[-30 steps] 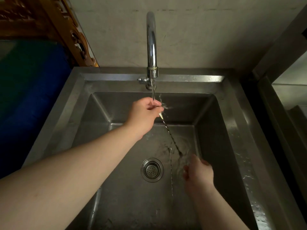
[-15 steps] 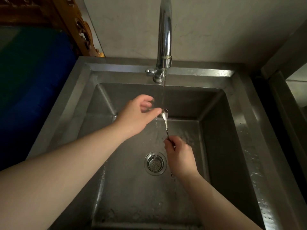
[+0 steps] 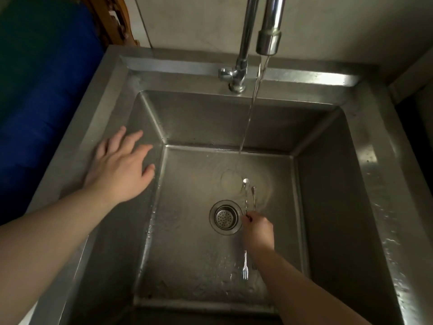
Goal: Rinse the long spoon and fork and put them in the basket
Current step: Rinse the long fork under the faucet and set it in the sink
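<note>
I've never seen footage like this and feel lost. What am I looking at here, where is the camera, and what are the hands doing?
There is no machine: a person wears a camera on the head, looking down at their own arms over a steel sink. The faucet runs, and water lands on the sink floor. The left hand rests open on the sink's left edge, holding nothing. The right hand, low in the basin beside the drain, grips two thin pieces of cutlery mid-length: a spoon pointing away and a fork pointing toward the wearer.

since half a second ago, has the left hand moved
Yes. The left hand left the water stream and now rests open at the sink's left wall, away from the faucet.
</note>
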`<action>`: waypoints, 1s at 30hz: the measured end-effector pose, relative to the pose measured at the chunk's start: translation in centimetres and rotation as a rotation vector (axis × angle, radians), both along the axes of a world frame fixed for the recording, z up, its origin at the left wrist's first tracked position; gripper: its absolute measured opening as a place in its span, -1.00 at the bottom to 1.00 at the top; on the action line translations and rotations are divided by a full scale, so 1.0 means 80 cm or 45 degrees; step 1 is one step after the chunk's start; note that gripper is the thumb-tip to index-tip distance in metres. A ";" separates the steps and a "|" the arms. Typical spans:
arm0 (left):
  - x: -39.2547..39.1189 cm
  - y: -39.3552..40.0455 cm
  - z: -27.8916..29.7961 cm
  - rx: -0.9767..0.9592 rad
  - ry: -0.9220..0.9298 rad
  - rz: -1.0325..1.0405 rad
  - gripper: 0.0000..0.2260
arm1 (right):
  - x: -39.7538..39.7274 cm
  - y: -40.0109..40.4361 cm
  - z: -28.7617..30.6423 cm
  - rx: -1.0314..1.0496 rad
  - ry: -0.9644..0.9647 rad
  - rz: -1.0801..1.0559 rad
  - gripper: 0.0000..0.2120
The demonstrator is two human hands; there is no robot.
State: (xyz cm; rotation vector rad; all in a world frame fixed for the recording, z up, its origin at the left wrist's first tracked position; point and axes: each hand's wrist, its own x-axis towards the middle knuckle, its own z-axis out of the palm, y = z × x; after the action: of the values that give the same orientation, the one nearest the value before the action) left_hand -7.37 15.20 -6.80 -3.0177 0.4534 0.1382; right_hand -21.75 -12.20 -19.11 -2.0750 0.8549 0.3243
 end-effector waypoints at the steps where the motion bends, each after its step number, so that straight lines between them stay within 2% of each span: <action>1: 0.001 -0.001 0.000 -0.021 -0.002 0.001 -0.51 | 0.000 0.000 -0.010 -0.006 0.034 0.005 -0.82; 6: 0.002 0.006 -0.002 -0.181 -0.017 0.011 -0.59 | 0.009 -0.001 -0.054 -0.067 0.185 -0.020 -0.90; 11: 0.003 0.005 0.000 -0.251 -0.025 0.034 -0.56 | 0.020 -0.001 -0.074 -0.142 0.253 0.009 -0.79; 24: 0.002 0.003 0.001 -0.306 -0.021 0.030 -0.60 | 0.032 -0.001 -0.095 -0.241 0.299 0.073 -0.77; 30: 0.003 0.005 -0.002 -0.265 -0.004 0.024 -0.65 | 0.039 -0.004 -0.095 -0.281 0.366 0.194 -0.77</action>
State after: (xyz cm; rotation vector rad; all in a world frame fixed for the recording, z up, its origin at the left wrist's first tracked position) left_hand -7.12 15.63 -6.94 -3.2257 0.4658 0.0930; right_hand -18.64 -12.48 -26.70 -2.3418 0.9367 0.6486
